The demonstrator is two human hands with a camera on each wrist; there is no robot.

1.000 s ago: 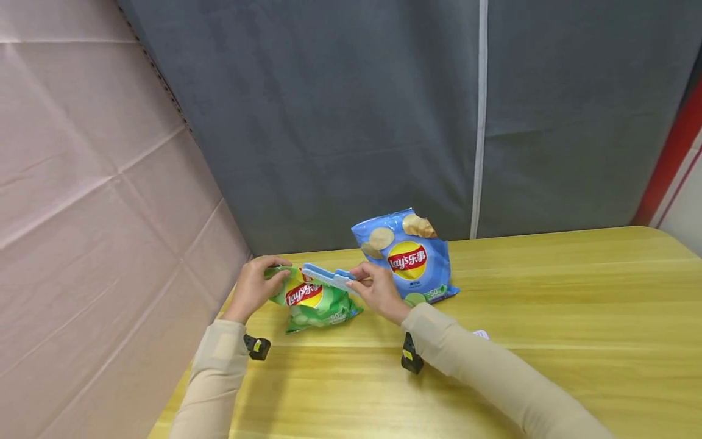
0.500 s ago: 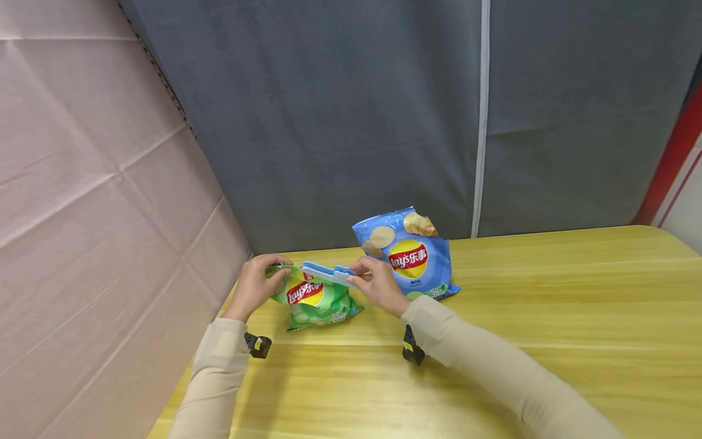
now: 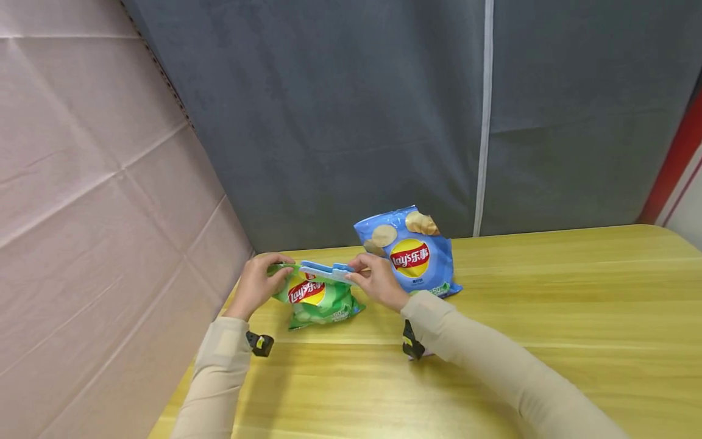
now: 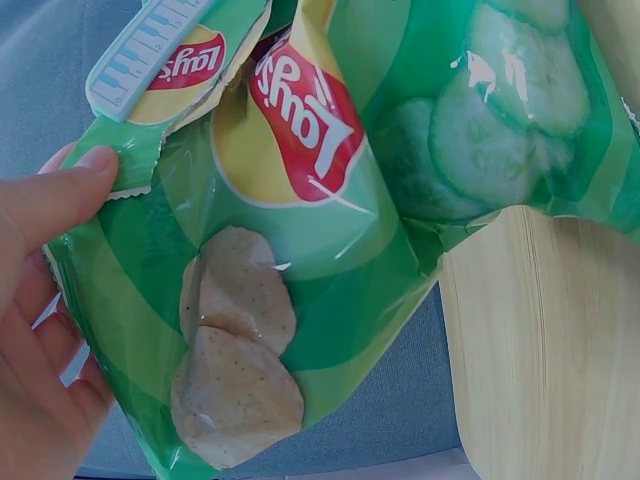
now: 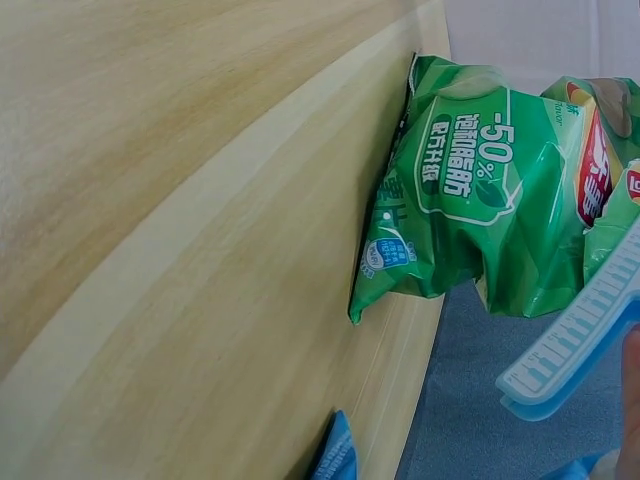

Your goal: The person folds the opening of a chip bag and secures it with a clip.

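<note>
A green Lay's chip bag (image 3: 323,305) stands on the wooden table, its top edge folded over. My left hand (image 3: 256,286) pinches the bag's top left corner between thumb and fingers; in the left wrist view the thumb (image 4: 90,170) presses on the folded flap. With thumb and fingertips my right hand (image 3: 379,283) holds one end of a light blue bag clip (image 3: 323,272). The clip lies along the folded top, its far end close to my left fingers. A piano-key pattern runs down it in the right wrist view, where most of my right hand is out of frame.
A blue Lay's chip bag (image 3: 425,244) stands upright just behind my right hand, close to the grey curtain (image 3: 340,122). Pink cloth (image 3: 109,244) hangs along the left side. The yellow wooden table (image 3: 548,292) extends to the right.
My right hand has lifted slightly and turned the clip nearer to level along the bag's top. My left hand and the green bag stay almost where they were.
</note>
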